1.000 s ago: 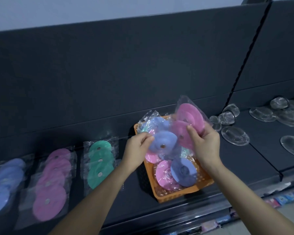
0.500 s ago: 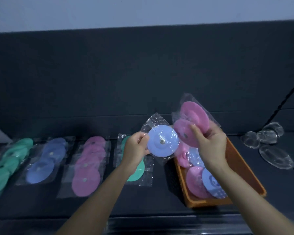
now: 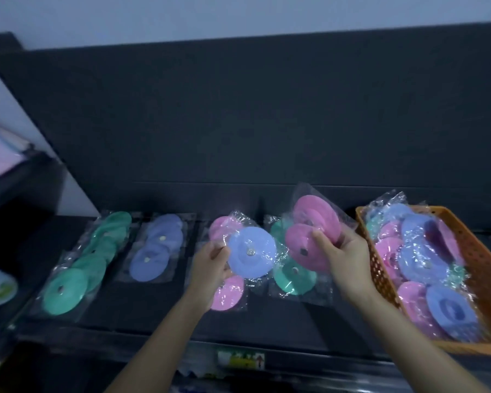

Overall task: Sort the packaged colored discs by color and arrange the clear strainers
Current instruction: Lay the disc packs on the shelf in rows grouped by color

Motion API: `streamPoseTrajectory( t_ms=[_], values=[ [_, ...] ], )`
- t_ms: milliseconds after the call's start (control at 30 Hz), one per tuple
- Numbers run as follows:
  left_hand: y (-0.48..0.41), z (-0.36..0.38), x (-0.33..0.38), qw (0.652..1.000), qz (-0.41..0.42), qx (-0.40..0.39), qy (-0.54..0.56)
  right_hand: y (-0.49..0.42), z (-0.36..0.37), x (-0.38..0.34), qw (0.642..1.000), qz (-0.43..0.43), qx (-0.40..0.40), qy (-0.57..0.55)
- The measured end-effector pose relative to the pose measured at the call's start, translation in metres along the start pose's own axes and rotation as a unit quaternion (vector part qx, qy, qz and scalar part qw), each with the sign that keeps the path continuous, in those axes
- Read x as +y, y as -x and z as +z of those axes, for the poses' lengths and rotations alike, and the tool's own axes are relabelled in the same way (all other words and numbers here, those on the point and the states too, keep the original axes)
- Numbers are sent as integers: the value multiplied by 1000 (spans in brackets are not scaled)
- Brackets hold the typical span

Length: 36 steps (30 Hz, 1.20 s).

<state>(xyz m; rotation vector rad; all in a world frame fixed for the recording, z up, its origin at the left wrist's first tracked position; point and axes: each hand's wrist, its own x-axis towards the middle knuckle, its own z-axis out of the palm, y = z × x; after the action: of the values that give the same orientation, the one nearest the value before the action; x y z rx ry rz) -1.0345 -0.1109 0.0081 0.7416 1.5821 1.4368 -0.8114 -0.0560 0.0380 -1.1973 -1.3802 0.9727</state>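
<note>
Head view: the left hand is raised over the shelf, its fingers curled and pinching the left edge of a packaged blue disc. The right hand, just beside it, grips two packaged pink discs. On the shelf lie a green row and a blue row. The hands partly cover a pink row and a second green row. At the shelf's right end, the orange basket holds mixed packets.

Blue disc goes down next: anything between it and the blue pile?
Nothing visible. The left hand holds the blue disc over the pink pile; the blue pile lies just left, uncovered.
</note>
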Motion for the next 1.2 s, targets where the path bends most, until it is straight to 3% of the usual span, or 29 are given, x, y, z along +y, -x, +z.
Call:
streamPoseTrajectory(
  t_ms=[200, 333, 467, 733, 800, 933, 1067, 1200],
  values=[
    [-11, -85, -12, 992, 21, 125, -13, 24, 51, 3, 999, 36, -25, -8],
    [-19, -135, -20, 981, -8, 195, -5, 32, 82, 11, 997, 59, -39, -11],
    [-29, -172, -31, 974, -9, 223, -43, 42, 106, 20, 995, 86, -44, -41],
    [-34, -199, -53, 961, -50, 203, -183, 57, 129, 15, 974, 189, -62, -112],
    [-28, -201, -50, 948, -19, 208, -238, 61, 130, 14, 973, 191, -60, -111],
    [-23, -206, -48, 879, 104, 188, -425, 67, 132, 15, 974, 190, -53, -116],
    [-29, -205, -46, 908, 91, 83, -400, 71, 132, 19, 968, 209, -62, -125],
    [-40, -200, -43, 916, 27, 79, -392, 73, 132, 22, 971, 197, -66, -121]
  ],
)
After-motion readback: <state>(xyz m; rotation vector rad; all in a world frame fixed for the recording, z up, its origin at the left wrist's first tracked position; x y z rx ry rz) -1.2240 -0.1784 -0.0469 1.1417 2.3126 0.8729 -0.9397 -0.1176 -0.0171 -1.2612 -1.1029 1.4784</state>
